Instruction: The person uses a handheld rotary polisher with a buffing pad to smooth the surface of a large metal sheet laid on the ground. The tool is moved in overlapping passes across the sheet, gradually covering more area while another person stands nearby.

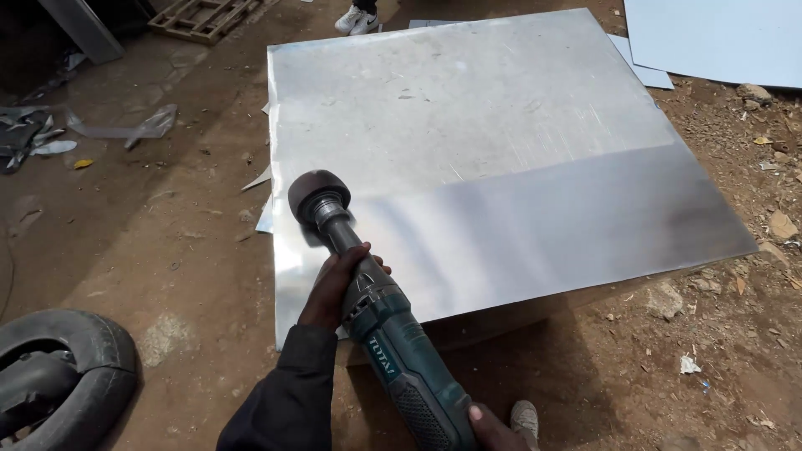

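Left hand (338, 280) fingers wrapped around polisher (380, 321) neck; right hand (493, 428) at 6 o'clock grips rear. Drum (317, 196) on metal sheet (501, 150) left edge. Near band looks brushed, far half at 12 o'clock untreated.

Smooth, dull-shiny metal sheet (501, 150); teal plastic polisher (401, 351).

Bare dirt ground (167, 250) carried the work.
On it lay a large metal sheet (501, 142), a worn tyre (67, 367), a wooden pallet (200, 17), loose stones (781, 224) and metal scraps (125, 127).
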